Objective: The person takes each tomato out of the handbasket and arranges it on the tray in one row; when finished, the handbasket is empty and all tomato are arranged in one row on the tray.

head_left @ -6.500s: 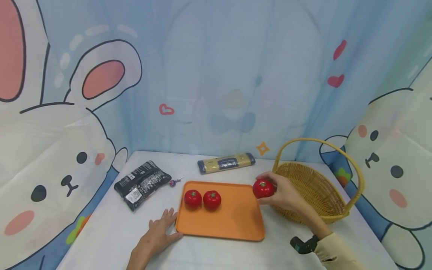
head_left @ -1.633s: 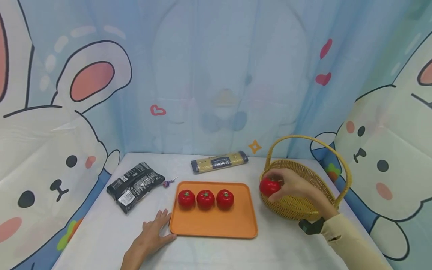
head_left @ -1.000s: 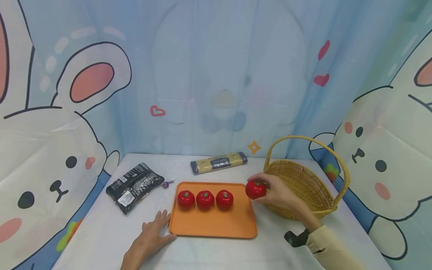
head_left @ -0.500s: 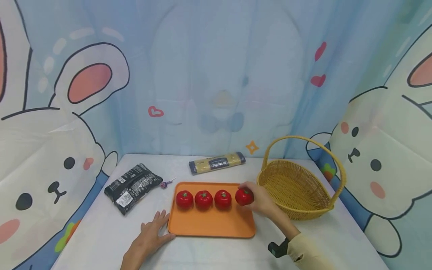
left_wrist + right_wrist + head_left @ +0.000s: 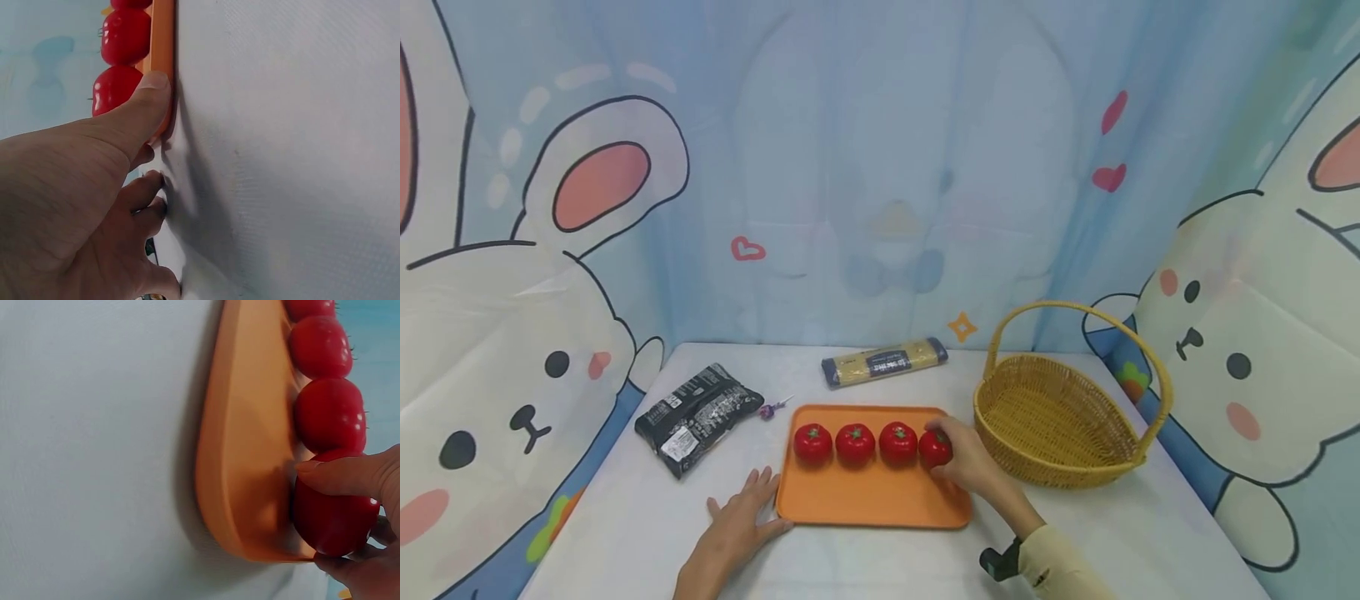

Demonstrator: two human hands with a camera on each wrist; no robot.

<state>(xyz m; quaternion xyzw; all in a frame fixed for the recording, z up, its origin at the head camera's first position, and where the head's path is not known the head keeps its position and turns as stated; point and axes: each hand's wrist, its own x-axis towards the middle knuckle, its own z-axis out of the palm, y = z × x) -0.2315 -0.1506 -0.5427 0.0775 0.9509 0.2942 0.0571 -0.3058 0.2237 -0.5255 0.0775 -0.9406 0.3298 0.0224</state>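
Observation:
At the right end of a row on the orange tray [image 5: 872, 504], my right hand [image 5: 970, 458] grips a red tomato [image 5: 934, 448] with thumb and fingers. In the right wrist view this gripped tomato [image 5: 334, 515] sits against its neighbour. Three other tomatoes stand to its left: one nearest [image 5: 898, 443], one in the middle [image 5: 854, 445] and one at the far left [image 5: 812, 444]. My left hand [image 5: 730, 529] lies at the tray's left edge, fingers fairly straight. The left wrist view shows its thumb [image 5: 147, 103] touching the tray rim [image 5: 164, 50].
A yellow wicker basket [image 5: 1052, 417] with a tall handle stands right of the tray. Behind the tray lies a pack of pasta [image 5: 885, 362]. A black packet [image 5: 698, 418] and a small lollipop [image 5: 769, 411] lie to the left on the white table [image 5: 850, 567].
A third tomato joined the row on the tray. My right hand then brought another from the basket leftward and lowered it to the row's right end. The left hand stayed at the tray edge.

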